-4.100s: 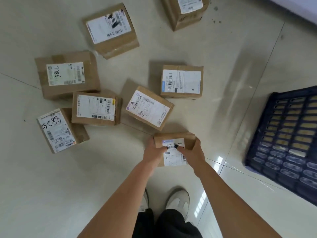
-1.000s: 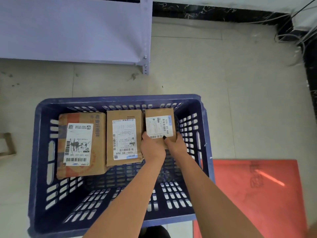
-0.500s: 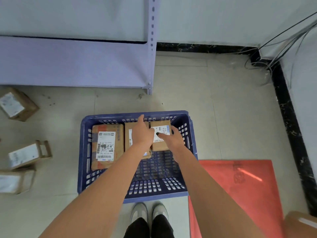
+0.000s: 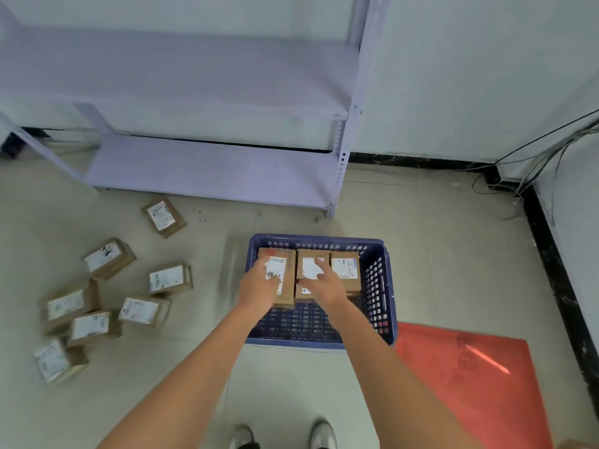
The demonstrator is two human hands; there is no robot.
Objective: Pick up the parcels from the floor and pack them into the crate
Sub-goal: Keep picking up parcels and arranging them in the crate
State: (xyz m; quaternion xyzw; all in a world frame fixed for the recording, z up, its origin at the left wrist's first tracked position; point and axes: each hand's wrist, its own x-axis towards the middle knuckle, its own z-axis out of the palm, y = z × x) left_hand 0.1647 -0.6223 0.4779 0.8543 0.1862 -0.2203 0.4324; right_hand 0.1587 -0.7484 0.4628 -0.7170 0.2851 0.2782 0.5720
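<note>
A dark blue crate (image 4: 377, 286) stands on the tiled floor in front of me. Three brown parcels lie side by side along its far wall: a left parcel (image 4: 281, 258), a middle parcel (image 4: 308, 264) and a small right parcel (image 4: 345, 268). My left hand (image 4: 259, 286) hovers over the left parcel with its fingers spread and empty. Above the middle parcel, my right hand (image 4: 324, 283) is also open and holds nothing. Several more labelled parcels (image 4: 168, 280) lie scattered on the floor to the left.
A pale metal shelf unit (image 4: 210, 170) stands behind the crate against the wall. A red mat (image 4: 470, 377) lies to the right. Cables (image 4: 518, 176) trail in the far right corner by a black skirting. My shoes (image 4: 282, 435) are at the bottom.
Both hands have let go of the small parcel, which now lies at the crate's far right. The hands have lifted and drifted left, and the view has pulled back and up.
</note>
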